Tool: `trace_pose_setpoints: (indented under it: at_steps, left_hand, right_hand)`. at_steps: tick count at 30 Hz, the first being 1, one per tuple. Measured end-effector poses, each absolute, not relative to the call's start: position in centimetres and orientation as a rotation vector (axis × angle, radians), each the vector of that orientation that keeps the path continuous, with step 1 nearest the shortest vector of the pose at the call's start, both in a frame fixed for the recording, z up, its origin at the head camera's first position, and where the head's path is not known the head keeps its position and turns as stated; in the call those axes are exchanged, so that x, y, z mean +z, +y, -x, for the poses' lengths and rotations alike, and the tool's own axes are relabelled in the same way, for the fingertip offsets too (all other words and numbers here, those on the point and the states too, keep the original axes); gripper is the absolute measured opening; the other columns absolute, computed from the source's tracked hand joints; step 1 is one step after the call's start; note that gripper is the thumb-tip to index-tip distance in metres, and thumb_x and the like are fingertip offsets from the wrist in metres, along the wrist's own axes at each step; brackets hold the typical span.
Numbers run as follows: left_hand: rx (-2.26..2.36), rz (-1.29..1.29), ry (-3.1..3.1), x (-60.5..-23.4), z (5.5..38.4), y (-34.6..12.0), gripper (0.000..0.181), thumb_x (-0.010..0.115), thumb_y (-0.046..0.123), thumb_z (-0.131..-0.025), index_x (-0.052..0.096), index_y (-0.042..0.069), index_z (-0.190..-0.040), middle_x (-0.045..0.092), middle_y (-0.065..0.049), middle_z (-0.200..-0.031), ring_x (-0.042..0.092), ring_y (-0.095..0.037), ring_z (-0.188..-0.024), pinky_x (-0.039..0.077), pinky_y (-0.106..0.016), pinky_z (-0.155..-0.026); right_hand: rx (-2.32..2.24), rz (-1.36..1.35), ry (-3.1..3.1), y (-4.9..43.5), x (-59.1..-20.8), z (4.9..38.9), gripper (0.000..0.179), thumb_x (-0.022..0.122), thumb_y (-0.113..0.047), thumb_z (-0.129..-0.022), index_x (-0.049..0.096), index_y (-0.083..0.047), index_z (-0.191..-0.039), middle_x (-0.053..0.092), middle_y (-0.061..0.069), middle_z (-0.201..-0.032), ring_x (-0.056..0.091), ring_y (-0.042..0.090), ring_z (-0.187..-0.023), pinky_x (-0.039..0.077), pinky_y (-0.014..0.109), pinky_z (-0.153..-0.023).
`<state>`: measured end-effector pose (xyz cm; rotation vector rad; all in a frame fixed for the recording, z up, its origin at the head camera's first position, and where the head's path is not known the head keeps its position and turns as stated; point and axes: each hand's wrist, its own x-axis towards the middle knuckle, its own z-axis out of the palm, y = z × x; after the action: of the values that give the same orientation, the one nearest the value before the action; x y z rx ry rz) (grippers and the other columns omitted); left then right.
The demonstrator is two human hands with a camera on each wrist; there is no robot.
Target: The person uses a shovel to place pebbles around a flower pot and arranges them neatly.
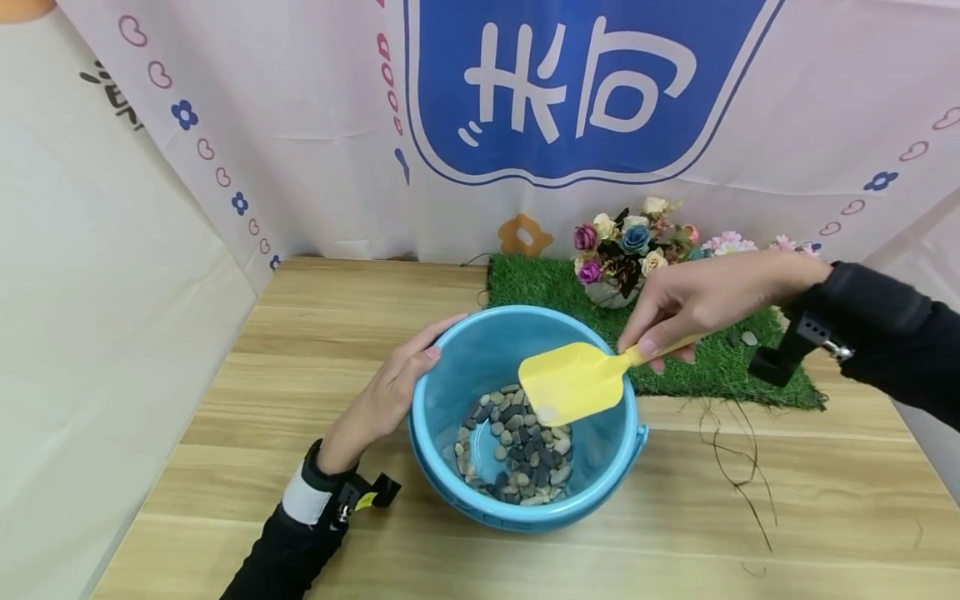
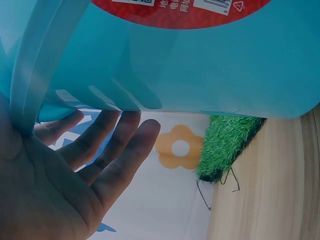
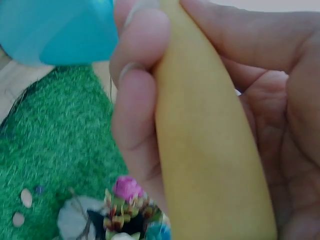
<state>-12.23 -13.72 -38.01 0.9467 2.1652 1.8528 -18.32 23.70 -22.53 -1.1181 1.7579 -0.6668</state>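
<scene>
A blue bucket (image 1: 438, 450) stands on the wooden table, with grey and tan pebbles (image 1: 528, 454) over part of its bottom. My left hand (image 1: 390, 383) holds the bucket at its left rim, thumb at the edge and fingers along the outer wall; in the left wrist view these fingers (image 2: 127, 162) lie against the bucket's side. My right hand (image 1: 693, 304) grips the handle of a yellow toy shovel (image 1: 573, 379). The shovel's blade hangs over the bucket's opening, with a pale patch near its tip. The yellow handle (image 3: 207, 135) fills the right wrist view.
A green grass mat (image 1: 675, 379) lies behind and to the right of the bucket, bearing a pot of artificial flowers (image 1: 633, 242) and a few stones (image 1: 748, 337). Dark thin strands (image 1: 738, 479) lie on the table (image 1: 300, 333) at right. A printed curtain (image 1: 322, 167) hangs behind.
</scene>
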Motion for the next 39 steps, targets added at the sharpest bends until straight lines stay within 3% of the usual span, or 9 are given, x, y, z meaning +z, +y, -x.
trace_pose_setpoints:
  at_steps: [4, 11, 17, 27, 33, 39]
  left_hand:
    - [1.863, -0.947, 2.156, -38.0, 12.3, -13.8, 0.051, 0.028, 0.017, -0.109, 0.035, 0.004, -0.157, 0.050, -0.023, -0.145, 0.063, -0.046, -0.111, 0.062, -0.050, -0.073]
    - [1.867, -0.951, 2.149, -38.0, 12.4, -13.8, 0.051, 0.028, 0.017, -0.109, 0.035, 0.005, -0.157, 0.050, -0.022, -0.145, 0.062, -0.047, -0.112, 0.061, -0.051, -0.073]
    - [1.871, -0.973, 2.164, -38.1, 12.5, -13.8, 0.050, 0.028, 0.016, -0.109, 0.036, 0.004, -0.157, 0.049, -0.024, -0.145, 0.063, -0.048, -0.111, 0.061, -0.051, -0.074]
    - [1.864, -0.961, 2.162, -38.1, 12.4, -13.9, 0.051, 0.027, 0.016, -0.109, 0.034, 0.001, -0.157, 0.050, -0.022, -0.145, 0.062, -0.046, -0.113, 0.061, -0.050, -0.073]
    - [1.855, -0.953, 2.171, -38.1, 12.3, -13.9, 0.051, 0.027, 0.017, -0.109, 0.034, 0.001, -0.157, 0.048, -0.021, -0.147, 0.060, -0.043, -0.117, 0.061, -0.048, -0.077]
    - [1.867, -0.946, 2.142, -38.0, 12.2, -13.8, 0.051, 0.027, 0.016, -0.109, 0.034, 0.002, -0.157, 0.048, -0.023, -0.147, 0.060, -0.047, -0.116, 0.061, -0.050, -0.076]
  right_hand:
    - [-0.678, 1.023, 1.858, 25.7, -22.4, 18.5, 0.030, 0.055, -0.007, -0.105, 0.073, -0.014, -0.128, 0.071, 0.005, -0.086, 0.058, 0.013, -0.061, 0.055, 0.024, -0.056]
    - [-0.726, 0.942, 1.988, 29.6, -22.9, 18.8, 0.030, 0.052, -0.005, -0.106, 0.065, -0.001, -0.133, 0.071, 0.005, -0.092, 0.062, 0.020, -0.064, 0.057, 0.029, -0.059]
    - [-0.783, 0.936, 2.036, 32.6, -23.5, 19.1, 0.030, 0.050, -0.002, -0.106, 0.066, -0.004, -0.132, 0.071, 0.007, -0.094, 0.063, 0.018, -0.066, 0.059, 0.030, -0.060]
    - [-0.832, 0.895, 2.128, 37.0, -27.3, 19.8, 0.029, 0.046, 0.003, -0.106, 0.062, 0.010, -0.129, 0.069, 0.006, -0.090, 0.061, 0.018, -0.067, 0.058, 0.030, -0.064]
    - [-0.868, 0.832, 2.102, 38.0, -29.6, 20.1, 0.029, 0.045, -0.001, -0.108, 0.064, 0.007, -0.128, 0.064, 0.003, -0.080, 0.048, 0.014, -0.054, 0.051, 0.026, -0.052]
    - [-0.858, 0.718, 2.124, 38.2, -31.9, 20.2, 0.028, 0.047, -0.012, -0.109, 0.073, -0.005, -0.115, 0.063, 0.008, -0.077, 0.046, 0.012, -0.054, 0.049, 0.030, -0.053]
